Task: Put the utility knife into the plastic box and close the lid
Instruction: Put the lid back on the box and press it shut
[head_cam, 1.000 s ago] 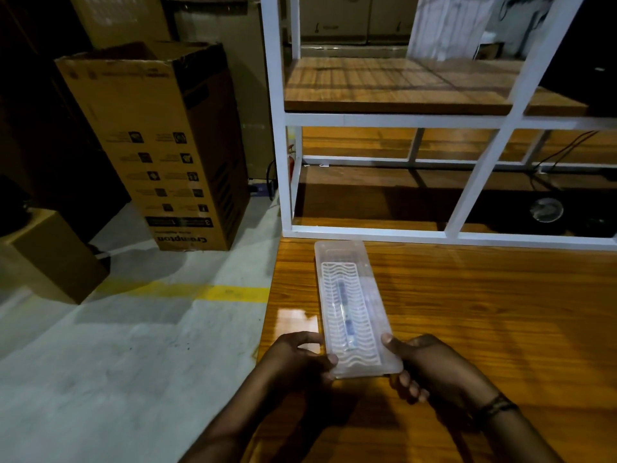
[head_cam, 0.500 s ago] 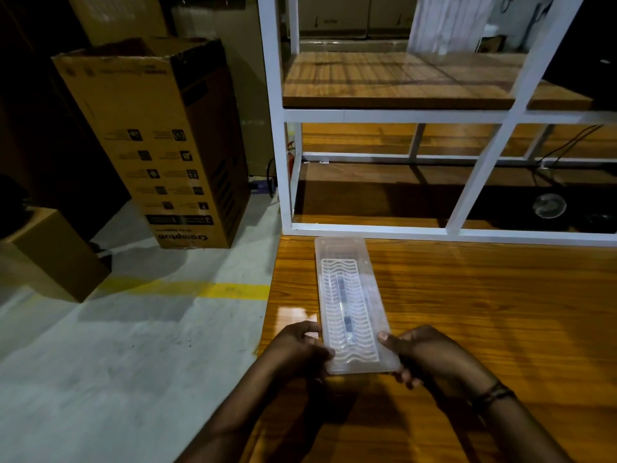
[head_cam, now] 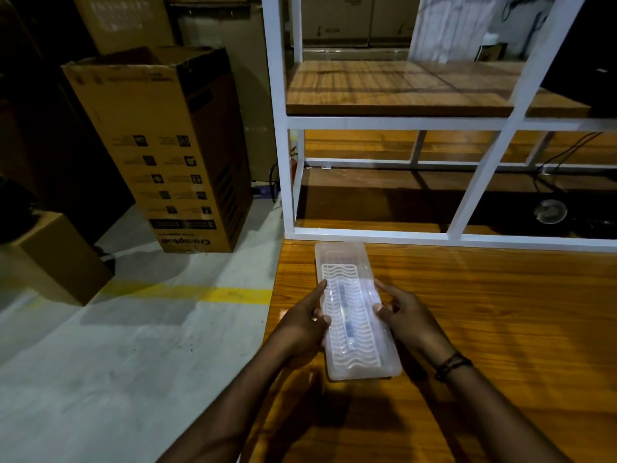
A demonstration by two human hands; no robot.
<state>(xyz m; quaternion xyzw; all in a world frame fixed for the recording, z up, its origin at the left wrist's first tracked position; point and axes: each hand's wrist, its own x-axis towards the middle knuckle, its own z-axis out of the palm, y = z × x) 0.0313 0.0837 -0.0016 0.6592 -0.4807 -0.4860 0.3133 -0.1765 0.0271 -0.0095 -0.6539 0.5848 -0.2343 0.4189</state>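
A long translucent plastic box (head_cam: 344,259) lies lengthwise on the wooden table (head_cam: 484,329), near its left edge. Its wavy-patterned lid covers it. Through the lid the utility knife (head_cam: 346,314) shows as a dim dark strip along the middle. My left hand (head_cam: 305,324) presses against the box's left side, index finger stretched along the rim. Against the right side rests my right hand (head_cam: 405,315), fingers on the lid's edge. Both hands sit at the box's mid-length.
A white metal shelf frame (head_cam: 377,234) with wooden boards stands on the table right behind the box. Left of the table is grey floor with a yellow line, a tall cardboard box (head_cam: 167,155) and a smaller carton (head_cam: 60,255).
Both hands have slid from the box's near end up along its sides to its middle. The box itself has stayed in place.
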